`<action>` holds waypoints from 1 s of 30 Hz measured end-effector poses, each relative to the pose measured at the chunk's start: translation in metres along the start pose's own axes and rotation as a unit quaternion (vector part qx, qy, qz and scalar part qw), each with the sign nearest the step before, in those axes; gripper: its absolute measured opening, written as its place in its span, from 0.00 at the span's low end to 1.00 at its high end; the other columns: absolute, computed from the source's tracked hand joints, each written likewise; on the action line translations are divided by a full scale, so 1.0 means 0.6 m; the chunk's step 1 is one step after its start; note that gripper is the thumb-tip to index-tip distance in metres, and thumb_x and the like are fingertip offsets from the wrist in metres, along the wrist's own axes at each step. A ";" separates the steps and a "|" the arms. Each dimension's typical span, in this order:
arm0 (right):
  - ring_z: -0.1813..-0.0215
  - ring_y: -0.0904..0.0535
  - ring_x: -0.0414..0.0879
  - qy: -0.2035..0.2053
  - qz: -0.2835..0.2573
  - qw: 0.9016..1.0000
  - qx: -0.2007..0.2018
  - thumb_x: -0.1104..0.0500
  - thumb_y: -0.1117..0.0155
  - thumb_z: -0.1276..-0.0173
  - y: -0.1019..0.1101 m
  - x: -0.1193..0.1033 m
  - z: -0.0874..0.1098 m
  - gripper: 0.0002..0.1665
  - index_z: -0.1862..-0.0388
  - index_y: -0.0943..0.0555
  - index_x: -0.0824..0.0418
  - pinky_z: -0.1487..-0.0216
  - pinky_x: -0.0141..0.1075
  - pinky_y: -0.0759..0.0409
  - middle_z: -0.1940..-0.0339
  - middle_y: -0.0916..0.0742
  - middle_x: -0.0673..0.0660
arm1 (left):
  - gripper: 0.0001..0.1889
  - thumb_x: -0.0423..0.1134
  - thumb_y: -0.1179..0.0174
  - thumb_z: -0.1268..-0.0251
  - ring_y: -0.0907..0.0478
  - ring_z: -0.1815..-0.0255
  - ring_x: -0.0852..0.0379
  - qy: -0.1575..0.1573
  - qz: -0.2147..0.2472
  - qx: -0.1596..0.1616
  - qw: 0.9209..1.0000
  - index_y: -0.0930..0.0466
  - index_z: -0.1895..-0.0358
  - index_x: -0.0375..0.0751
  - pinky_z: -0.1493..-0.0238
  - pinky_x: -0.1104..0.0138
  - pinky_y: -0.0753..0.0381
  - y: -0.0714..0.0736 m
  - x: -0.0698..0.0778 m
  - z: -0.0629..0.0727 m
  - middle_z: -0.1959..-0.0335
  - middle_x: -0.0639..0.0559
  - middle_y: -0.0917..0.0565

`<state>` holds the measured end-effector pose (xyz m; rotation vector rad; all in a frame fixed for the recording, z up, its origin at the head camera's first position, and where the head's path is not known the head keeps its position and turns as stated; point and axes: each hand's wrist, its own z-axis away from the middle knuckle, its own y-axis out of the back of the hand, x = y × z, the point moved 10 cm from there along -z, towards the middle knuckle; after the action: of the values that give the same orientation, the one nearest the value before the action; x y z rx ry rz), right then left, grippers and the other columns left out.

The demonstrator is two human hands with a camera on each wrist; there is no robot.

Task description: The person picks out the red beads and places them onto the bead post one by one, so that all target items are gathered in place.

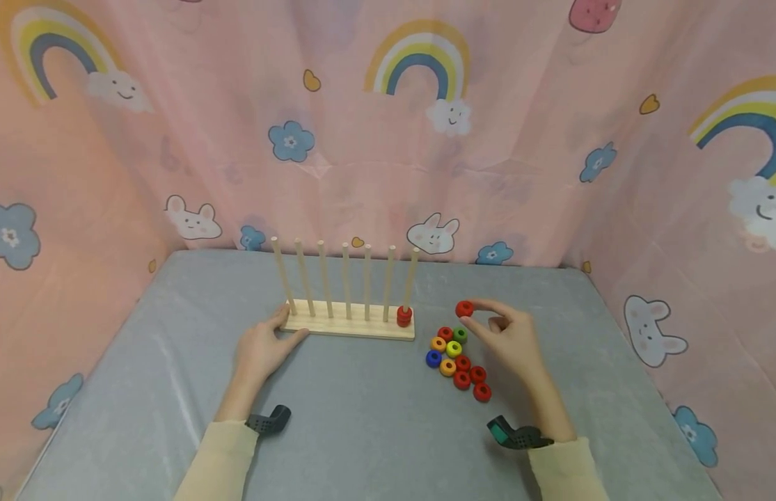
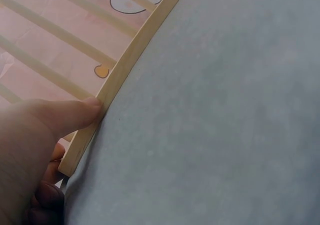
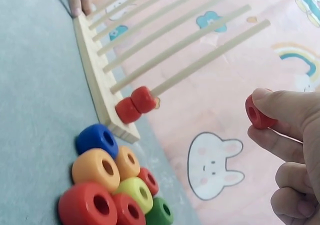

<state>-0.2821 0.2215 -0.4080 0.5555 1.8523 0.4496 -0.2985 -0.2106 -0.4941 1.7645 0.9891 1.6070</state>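
Note:
A wooden peg rack [image 1: 348, 328] with several upright pegs stands on the table. Two red beads [image 1: 404, 316] are stacked on its rightmost peg; the right wrist view shows them touching each other. My left hand [image 1: 260, 350] grips the rack's left end, the thumb on the front edge of the base and the other fingers around the far side. My right hand [image 1: 511, 339] pinches a red bead [image 1: 464, 309] between thumb and forefinger, raised to the right of the rack. In the right wrist view the hole of this held bead [image 3: 255, 116] is visible.
Loose beads lie clustered right of the rack: several red ones [image 1: 461, 380], orange ones [image 1: 447, 367], one blue [image 1: 433, 358], one yellow [image 1: 454, 349] and one green [image 1: 459, 335]. A grey cloth [image 1: 350, 424] covers the table, with a patterned pink curtain [image 1: 525, 83] behind it.

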 end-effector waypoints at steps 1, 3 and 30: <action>0.85 0.47 0.39 -0.001 -0.004 1.000 -0.002 0.57 0.21 0.32 -0.002 -0.002 -0.002 0.19 0.44 0.10 0.58 0.84 0.34 0.46 0.87 0.37 0.48 | 0.40 0.58 0.30 0.31 0.17 0.40 0.29 0.001 0.001 -0.001 1.000 0.27 0.24 0.38 0.55 0.46 0.16 0.000 0.000 0.000 0.26 0.41 0.24; 0.86 0.47 0.38 -0.001 -0.012 1.000 -0.003 0.56 0.21 0.32 -0.005 -0.007 -0.006 0.19 0.44 0.10 0.58 0.83 0.33 0.47 0.87 0.37 0.48 | 0.40 0.58 0.30 0.31 0.20 0.36 0.30 0.003 0.003 -0.003 1.000 0.28 0.24 0.38 0.51 0.45 0.16 -0.001 0.000 -0.001 0.26 0.42 0.25; 0.87 0.45 0.39 0.044 -0.043 0.998 -0.007 0.60 0.20 0.33 -0.042 -0.076 -0.049 0.20 0.43 0.11 0.62 0.83 0.32 0.46 0.80 0.27 0.52 | 0.40 0.58 0.30 0.31 0.23 0.31 0.31 0.011 0.004 -0.009 1.000 0.28 0.24 0.38 0.51 0.46 0.16 -0.002 -0.003 -0.001 0.25 0.44 0.26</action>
<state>-0.3006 0.1733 -0.3773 0.4508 1.9485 0.4350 -0.2995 -0.2116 -0.4961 1.7442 0.9752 1.6402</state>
